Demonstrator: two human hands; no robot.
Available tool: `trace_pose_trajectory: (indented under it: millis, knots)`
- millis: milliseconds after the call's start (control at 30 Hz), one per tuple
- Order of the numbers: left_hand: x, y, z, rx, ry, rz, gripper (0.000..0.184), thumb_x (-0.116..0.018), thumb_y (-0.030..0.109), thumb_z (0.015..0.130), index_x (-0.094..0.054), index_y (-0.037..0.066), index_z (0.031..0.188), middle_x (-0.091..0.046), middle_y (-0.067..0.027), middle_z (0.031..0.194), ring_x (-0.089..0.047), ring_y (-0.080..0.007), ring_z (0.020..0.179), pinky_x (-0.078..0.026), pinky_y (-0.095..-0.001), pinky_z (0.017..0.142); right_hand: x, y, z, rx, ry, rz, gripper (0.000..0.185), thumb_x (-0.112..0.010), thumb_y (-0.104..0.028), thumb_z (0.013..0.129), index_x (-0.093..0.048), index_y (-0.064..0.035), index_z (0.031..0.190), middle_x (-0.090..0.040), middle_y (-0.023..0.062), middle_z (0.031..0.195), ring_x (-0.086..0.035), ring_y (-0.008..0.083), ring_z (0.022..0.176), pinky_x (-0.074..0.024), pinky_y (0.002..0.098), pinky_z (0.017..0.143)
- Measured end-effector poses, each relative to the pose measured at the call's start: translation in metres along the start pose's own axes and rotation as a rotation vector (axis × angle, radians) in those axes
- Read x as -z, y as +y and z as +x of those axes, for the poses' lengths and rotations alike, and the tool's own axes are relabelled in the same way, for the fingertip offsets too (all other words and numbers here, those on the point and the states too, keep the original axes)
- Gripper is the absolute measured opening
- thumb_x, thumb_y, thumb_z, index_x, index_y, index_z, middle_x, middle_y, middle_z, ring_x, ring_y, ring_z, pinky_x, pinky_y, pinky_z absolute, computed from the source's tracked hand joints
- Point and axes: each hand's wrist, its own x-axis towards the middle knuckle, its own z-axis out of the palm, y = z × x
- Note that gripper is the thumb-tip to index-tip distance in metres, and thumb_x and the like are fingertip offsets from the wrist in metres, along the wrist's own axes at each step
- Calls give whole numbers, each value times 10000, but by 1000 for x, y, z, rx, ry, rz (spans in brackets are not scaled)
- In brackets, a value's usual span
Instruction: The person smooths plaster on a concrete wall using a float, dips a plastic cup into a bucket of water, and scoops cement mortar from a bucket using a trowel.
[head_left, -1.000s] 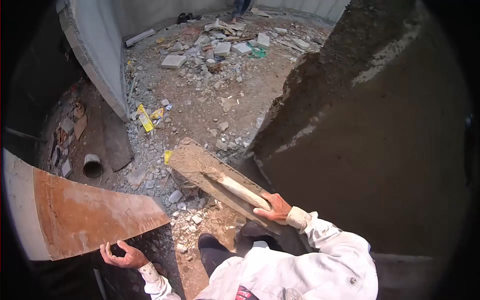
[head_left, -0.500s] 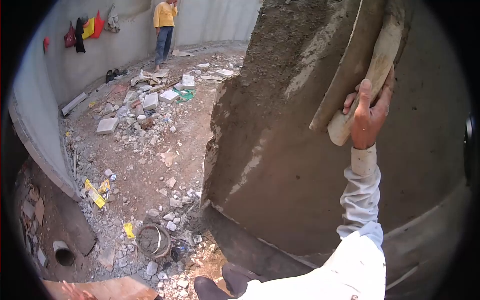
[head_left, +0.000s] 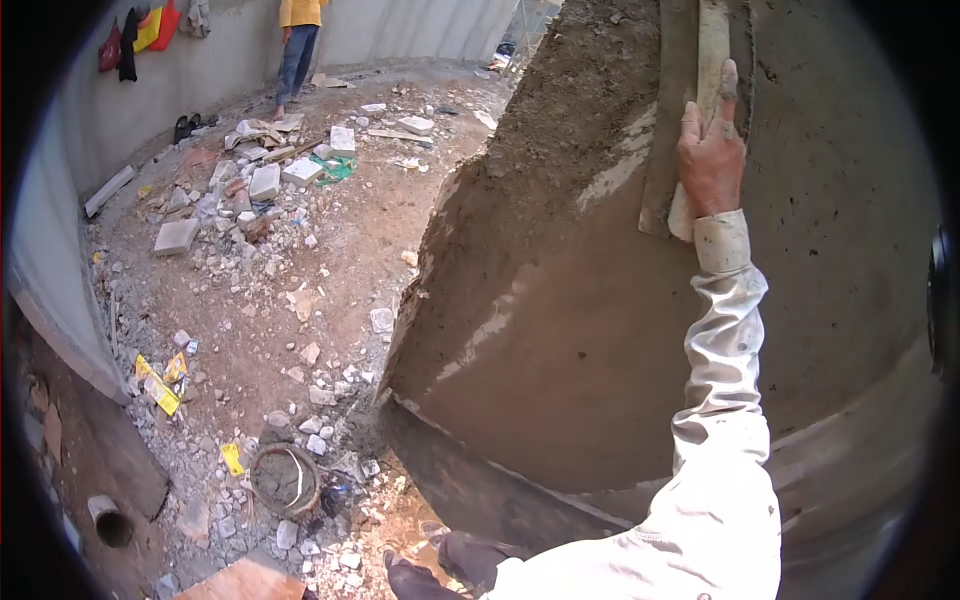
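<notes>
My right hand (head_left: 714, 168) is closed round the pale wooden handle of a plastering float (head_left: 661, 170), index finger stretched along it. The float's long flat blade stands nearly upright against the curved wall (head_left: 590, 400), which carries wet grey mortar. Rough, lumpy mortar (head_left: 560, 110) lies to the float's left, while the surface lower down looks smoother, with a few pale streaks. The float's top end runs out of view. My left hand is out of view.
A bucket of mortar (head_left: 285, 480) stands below on rubble, near my feet (head_left: 440, 565). Beside it is a brown board (head_left: 245, 582). White blocks (head_left: 265, 182) and debris cover the ground. Another person (head_left: 295, 50) stands by the far wall, where bags (head_left: 150, 28) hang.
The float has swung from a slant to nearly upright and shifted left and up in view with my right hand. My left hand, at the lower left before, has left view.
</notes>
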Motion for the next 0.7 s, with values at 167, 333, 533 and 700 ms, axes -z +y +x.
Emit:
trace_pose_trajectory:
  millis: [167, 333, 533, 700]
  knots:
    - [4, -10, 0, -24, 55, 15, 262, -530, 284, 893, -685, 171, 1071, -496, -38, 1412, -390, -304, 1348, -259, -618, 1061, -11, -18, -32, 65, 5, 39, 663, -552, -202, 905, -234, -203, 1487, -654, 270, 964, -627, 441, 780, -504, 508, 738]
    - [38, -3, 9, -9, 40, -49, 218, -590, 173, 846, -663, 136, 1048, -529, -45, 1366, -443, -268, 1301, -319, -553, 1059, 0, 10, 123, -17, 39, -22, 454, -534, -300, 879, -504, -34, 1246, -652, 285, 937, -623, 466, 853, -504, 514, 792]
    - [7, 4, -11, 120, -153, -228, 297, -598, 89, 795, -595, 137, 1089, -408, 8, 1482, -311, -233, 1410, -234, -532, 1125, -26, -15, 77, -5, 49, 11, 352, -529, -322, 891, -613, -101, 1151, -645, 264, 872, -623, 465, 853, -509, 525, 758]
    - [28, 37, -63, 97, -181, -495, 167, -588, 56, 788, -586, 105, 947, -424, 14, 1474, -284, -250, 1428, -187, -557, 1144, -30, -58, -58, -140, -275, 145, 634, -525, -253, 920, -258, -367, 1483, -565, 224, 975, -607, 460, 796, -489, 550, 707]
